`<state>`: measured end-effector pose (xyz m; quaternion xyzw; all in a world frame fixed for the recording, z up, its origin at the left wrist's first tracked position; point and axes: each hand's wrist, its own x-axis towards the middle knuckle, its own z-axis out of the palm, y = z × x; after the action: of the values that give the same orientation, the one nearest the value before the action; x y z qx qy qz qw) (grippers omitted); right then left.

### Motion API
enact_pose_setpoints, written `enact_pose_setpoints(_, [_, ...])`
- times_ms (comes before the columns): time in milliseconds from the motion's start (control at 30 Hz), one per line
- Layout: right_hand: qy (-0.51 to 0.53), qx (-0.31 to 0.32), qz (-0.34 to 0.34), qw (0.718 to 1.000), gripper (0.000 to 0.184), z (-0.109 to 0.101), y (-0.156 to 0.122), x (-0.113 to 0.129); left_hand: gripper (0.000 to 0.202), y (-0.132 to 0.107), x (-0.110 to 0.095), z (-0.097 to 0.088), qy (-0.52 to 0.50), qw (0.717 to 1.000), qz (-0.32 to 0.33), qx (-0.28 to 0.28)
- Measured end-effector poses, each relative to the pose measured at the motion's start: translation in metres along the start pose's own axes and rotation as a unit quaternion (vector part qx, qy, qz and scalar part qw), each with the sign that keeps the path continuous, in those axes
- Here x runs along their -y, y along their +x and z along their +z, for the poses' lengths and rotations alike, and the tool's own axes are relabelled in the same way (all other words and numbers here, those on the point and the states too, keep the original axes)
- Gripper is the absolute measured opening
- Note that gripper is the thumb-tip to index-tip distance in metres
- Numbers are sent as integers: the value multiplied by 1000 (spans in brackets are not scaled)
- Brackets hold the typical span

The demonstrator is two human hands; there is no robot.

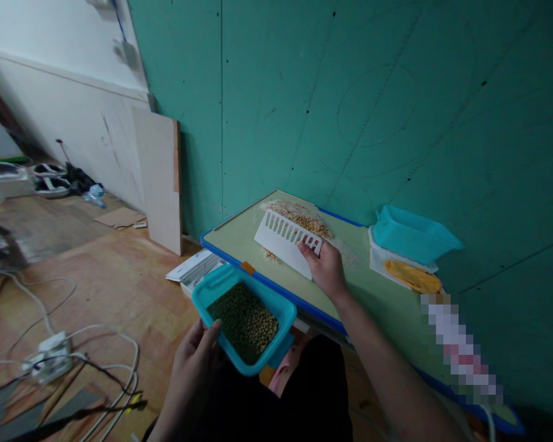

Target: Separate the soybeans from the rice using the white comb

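Note:
My left hand (pixel 194 359) grips the near rim of a teal plastic box (pixel 276 305) full of small green beans (pixel 244 320), held off the front edge of the table. My right hand (pixel 326 267) is closed on a white slotted scraper (pixel 283 239), which stands tilted on the pale green tabletop (pixel 239 230). A spread of tan grains (pixel 304 218) lies just behind and beside the scraper.
The table has a blue edge (pixel 281 288) and stands against a teal wall. At its right end sit a teal box (pixel 412 233) on a white tray and a yellow item (pixel 412 277). A power strip and white cables (pixel 50 359) lie on the wooden floor at left; a board (pixel 159 184) leans on the wall.

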<state>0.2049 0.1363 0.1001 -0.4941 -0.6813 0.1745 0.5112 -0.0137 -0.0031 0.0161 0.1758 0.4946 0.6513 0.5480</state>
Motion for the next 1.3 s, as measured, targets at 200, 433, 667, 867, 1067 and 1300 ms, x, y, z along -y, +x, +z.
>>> enact_pose_setpoints(200, [5, -12, 10, 1000, 35, 0, 4, -2, 42, 11, -2, -7, -15, 1000, -8, 17])
enact_pose_setpoints(433, [25, 4, 8, 1000, 35, 3, 6, -6, 43, 16, -7, 2, 12, 999, 5, 41])
enact_pose_setpoints(667, [36, 15, 14, 999, 35, 8, 5, -9, 39, 17, -9, 3, 34, 996, 21, 76])
enact_pose_setpoints(867, [48, 24, 16, 998, 34, 9, 6, -4, 34, 18, 1, -2, 31, 995, 24, 89])
enact_pose_setpoints(1067, [46, 32, 15, 998, 33, 16, 6, 1, 36, 18, 4, -2, 50, 994, 36, 88])
enact_pose_setpoints(1300, [53, 36, 15, 998, 34, 25, 9, 2, 36, 18, 7, -4, 36, 996, 25, 84])
